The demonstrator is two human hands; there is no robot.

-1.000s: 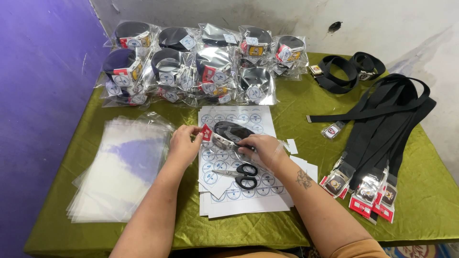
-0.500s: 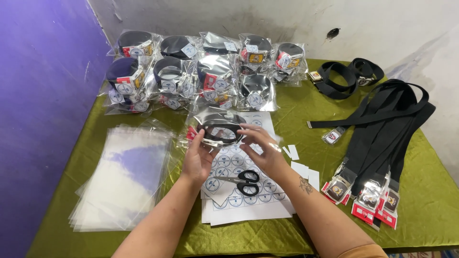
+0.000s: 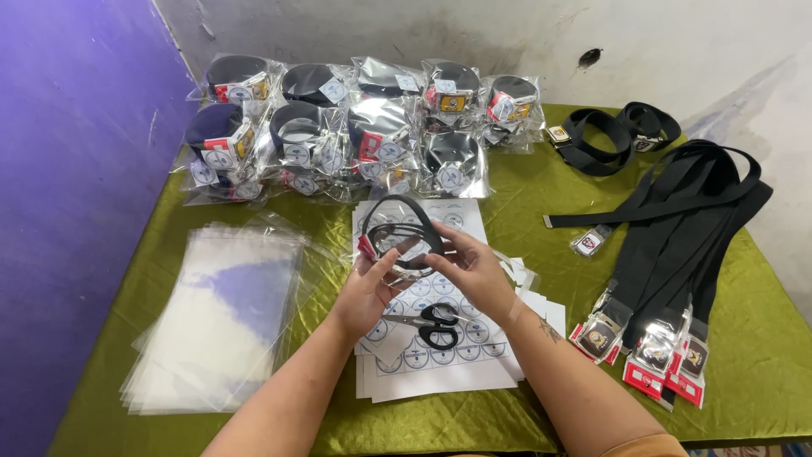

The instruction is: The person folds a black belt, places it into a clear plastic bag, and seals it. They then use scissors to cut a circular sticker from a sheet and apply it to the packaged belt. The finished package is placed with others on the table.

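Lifted a little higher off the sticker sheets than half a second ago: rolled black belt in a clear bag [image 3: 399, 235], now held up over the middle of the table, above the far part of the sheets. Pinched between both hands. Left hand [image 3: 365, 292] closed on the bag's near left side, thumb up against the plastic beside the red tag. Right hand [image 3: 475, 272] gripping the bag's right side, fingers curled in over the lower edge.

Directly below the hands, black-handled scissors [image 3: 433, 324], lying flat on the sheets of round stickers [image 3: 440, 360], untouched. Sheets stacked roughly, reaching from the table's middle toward the near edge, with a few loose paper slips at their right side.

Toward the near left corner, a loose pile of empty clear bags [image 3: 220, 317], fanned out, well apart from the hands.

Along the far edge, from the far left corner to about the middle, a heap of bagged belts [image 3: 355, 127], already packed, two rows deep, overlapping.

On the right side, several unrolled black belts [image 3: 677, 228] laid long toward the near right corner, buckles with red tags [image 3: 647, 351] bunched at the near end. Beyond them, near the far right corner, two coiled black belts [image 3: 617, 135], unbagged.

Green cloth [image 3: 761, 338] covering the whole table.
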